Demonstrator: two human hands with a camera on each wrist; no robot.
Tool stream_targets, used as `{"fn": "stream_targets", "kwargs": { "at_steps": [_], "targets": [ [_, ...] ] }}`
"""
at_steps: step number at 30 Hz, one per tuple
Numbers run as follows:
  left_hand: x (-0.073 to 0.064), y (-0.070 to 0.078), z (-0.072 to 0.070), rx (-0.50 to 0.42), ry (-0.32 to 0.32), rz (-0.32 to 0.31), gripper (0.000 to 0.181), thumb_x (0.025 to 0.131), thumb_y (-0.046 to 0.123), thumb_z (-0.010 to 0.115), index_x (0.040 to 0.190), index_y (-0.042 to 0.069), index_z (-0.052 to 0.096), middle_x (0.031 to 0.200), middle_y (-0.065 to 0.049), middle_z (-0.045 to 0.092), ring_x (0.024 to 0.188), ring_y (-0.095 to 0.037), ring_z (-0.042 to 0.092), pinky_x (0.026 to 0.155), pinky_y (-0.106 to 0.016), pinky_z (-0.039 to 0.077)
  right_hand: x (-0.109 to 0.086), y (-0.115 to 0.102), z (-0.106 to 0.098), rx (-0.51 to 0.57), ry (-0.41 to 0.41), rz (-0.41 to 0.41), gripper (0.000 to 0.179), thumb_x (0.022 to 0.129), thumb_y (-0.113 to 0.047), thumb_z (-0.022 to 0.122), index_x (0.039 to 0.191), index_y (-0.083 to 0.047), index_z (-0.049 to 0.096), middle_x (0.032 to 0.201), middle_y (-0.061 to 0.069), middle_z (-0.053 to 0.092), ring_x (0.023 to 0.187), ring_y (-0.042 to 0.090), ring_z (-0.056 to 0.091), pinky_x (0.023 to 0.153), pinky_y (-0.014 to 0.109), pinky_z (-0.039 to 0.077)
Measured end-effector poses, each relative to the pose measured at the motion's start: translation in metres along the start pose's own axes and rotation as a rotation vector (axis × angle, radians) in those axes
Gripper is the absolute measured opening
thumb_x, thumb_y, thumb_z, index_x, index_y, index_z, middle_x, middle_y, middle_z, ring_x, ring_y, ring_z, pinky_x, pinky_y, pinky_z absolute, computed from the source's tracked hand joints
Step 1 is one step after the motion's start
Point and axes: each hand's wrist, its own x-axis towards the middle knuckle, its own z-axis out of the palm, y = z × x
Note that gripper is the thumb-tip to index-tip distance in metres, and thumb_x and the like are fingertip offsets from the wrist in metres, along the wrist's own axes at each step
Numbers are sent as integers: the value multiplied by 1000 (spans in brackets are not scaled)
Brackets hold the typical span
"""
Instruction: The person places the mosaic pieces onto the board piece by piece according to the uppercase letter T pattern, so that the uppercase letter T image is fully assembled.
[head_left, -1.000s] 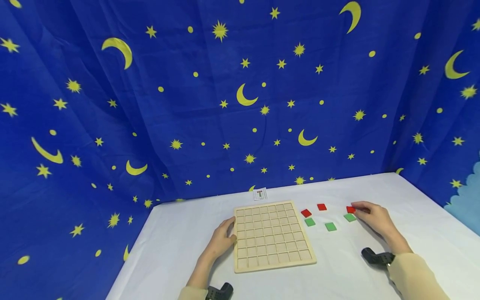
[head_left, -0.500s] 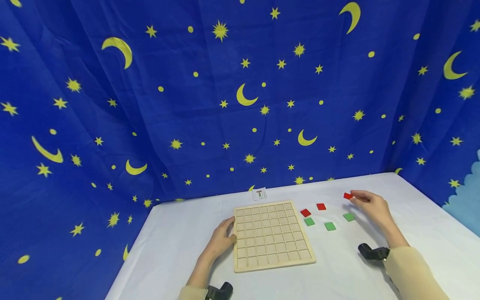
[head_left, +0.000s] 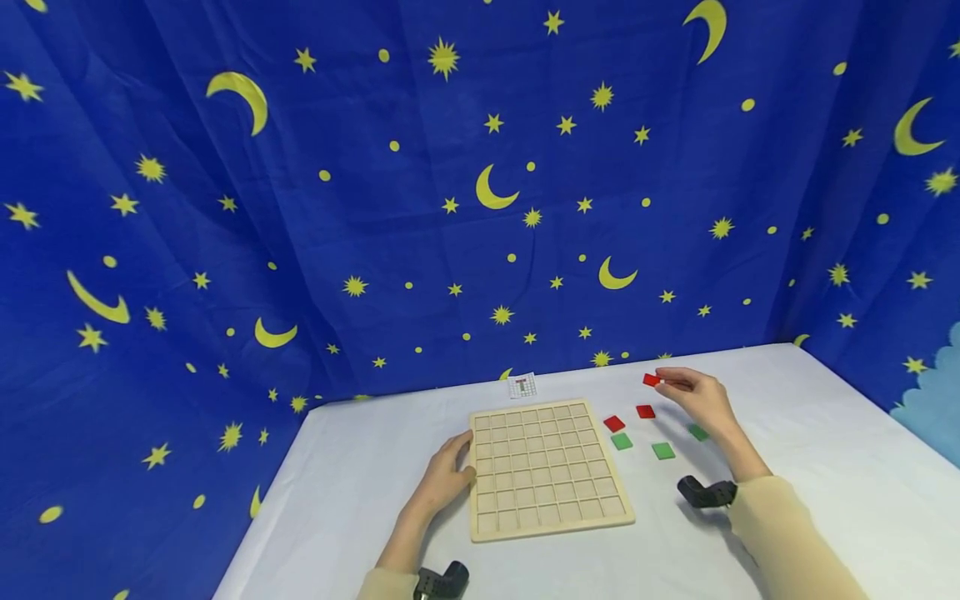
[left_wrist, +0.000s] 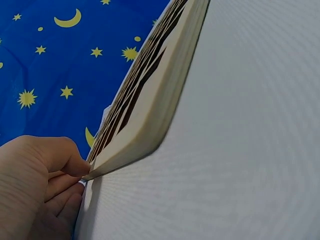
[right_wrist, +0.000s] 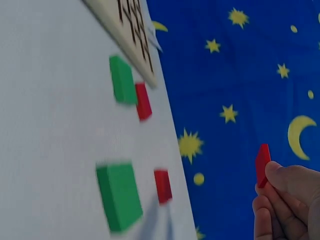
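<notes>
Head view — right hand (head_left: 696, 398) has brought its pinched red tile (head_left: 650, 380) nearer the board (head_left: 541, 476) that left hand (head_left: 441, 480) grips.

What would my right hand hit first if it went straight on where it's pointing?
Your right hand would probably meet the blue curtain, pinched red tile leading. The white card lies near that line, but depth is unclear.

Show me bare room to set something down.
The white cloth-covered table is bare left of the left hand and right of the beige right sleeve. It's crowded right of the pale wooden grid board, among square red tiles and square green tiles.
</notes>
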Motion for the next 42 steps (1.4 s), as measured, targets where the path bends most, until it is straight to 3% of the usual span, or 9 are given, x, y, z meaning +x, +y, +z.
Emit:
{"fn": "stream_targets", "kwargs": {
  "at_steps": [8, 13, 21, 28, 36, 42],
  "targets": [
    [0, 2, 0, -1, 0, 1, 65, 79, 3, 57, 140, -6, 36, 141, -24, 39, 133, -38, 32, 109, -50, 27, 6, -22, 32, 64, -80, -23, 43, 85, -31, 69, 117, -3, 64, 110, 14, 66, 98, 26, 63, 71, 50, 55],
    [-1, 1, 0, 10, 4, 14, 65, 79, 2, 58, 139, -7, 37, 140, -25, 40, 132, -39, 34, 109, -50, 28, 5, -41, 51, 120, -123, -42, 38, 85, -22, 69, 118, -2, 64, 112, 16, 65, 100, 30, 62, 82, 43, 54],
    [-1, -1, 0, 13, 11, 40, 65, 77, 1, 58, 139, -8, 37, 139, -26, 41, 131, -40, 35, 109, -50, 28, 7, -59, 77, 185, -170, -171, 31, 85, -12, 69, 111, 4, 66, 105, 15, 67, 93, 27, 65, 81, 39, 55],
    [0, 0, 0, 16, 10, 35, 65, 77, 2, 57, 139, -8, 37, 139, -25, 41, 131, -38, 35, 109, -48, 28, 7, -62, 92, 259, -203, -230, 29, 84, -13, 70, 109, 1, 68, 104, 12, 68, 90, 20, 66, 75, 30, 56],
    [0, 0, -1, 16, 16, 48, 66, 76, 0, 57, 138, -9, 37, 138, -26, 41, 131, -40, 35, 109, -49, 28, 5, -78, 107, 331, -245, -157, 33, 84, -17, 71, 113, -1, 67, 108, 14, 67, 94, 23, 65, 81, 32, 55],
    [-1, 0, 0, 11, 18, 52, 66, 76, -1, 57, 138, -10, 37, 138, -27, 41, 131, -41, 34, 109, -51, 27, 6, -90, 123, 356, -266, -168, 34, 84, -13, 71, 113, 3, 66, 108, 15, 67, 95, 25, 65, 78, 30, 56]
  ]
}}
